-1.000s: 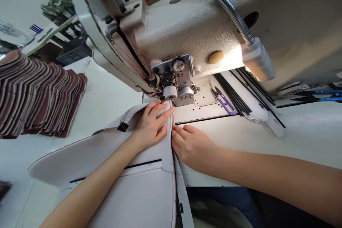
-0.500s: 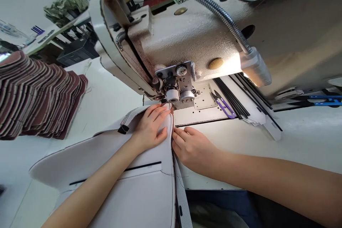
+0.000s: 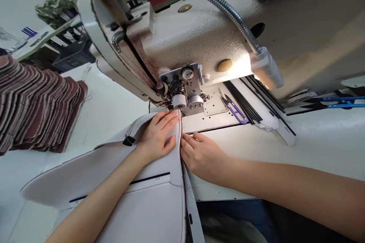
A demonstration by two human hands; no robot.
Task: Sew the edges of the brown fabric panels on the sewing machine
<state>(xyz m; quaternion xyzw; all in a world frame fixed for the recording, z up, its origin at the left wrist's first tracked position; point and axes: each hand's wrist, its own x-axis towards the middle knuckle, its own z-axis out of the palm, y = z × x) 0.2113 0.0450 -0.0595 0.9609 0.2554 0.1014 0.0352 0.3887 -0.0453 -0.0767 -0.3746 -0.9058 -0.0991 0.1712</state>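
Note:
A large pale fabric piece (image 3: 148,212) with a dark seamed edge lies under the head of a sewing machine (image 3: 182,41). My left hand (image 3: 158,136) rests flat on the fabric, fingers spread, fingertips close to the white roller (image 3: 179,101) by the presser area. On the fabric's right edge, my right hand (image 3: 199,153) pinches the layers between thumb and fingers. The needle point itself is hidden. A black clip or tab (image 3: 129,141) sits on a folded layer left of my left hand.
Purple snips (image 3: 238,113) and black strips (image 3: 245,102) lie right of the machine's plate. Blue-handled tools (image 3: 342,102) are farther right. A tall stack of maroon pieces (image 3: 37,110) stands at the left. A lamp (image 3: 268,68) hangs from a flexible metal arm.
The whole view has shifted slightly, so the machine and stack appear a little farther left and up. Both hands keep nearly the same place on the fabric.

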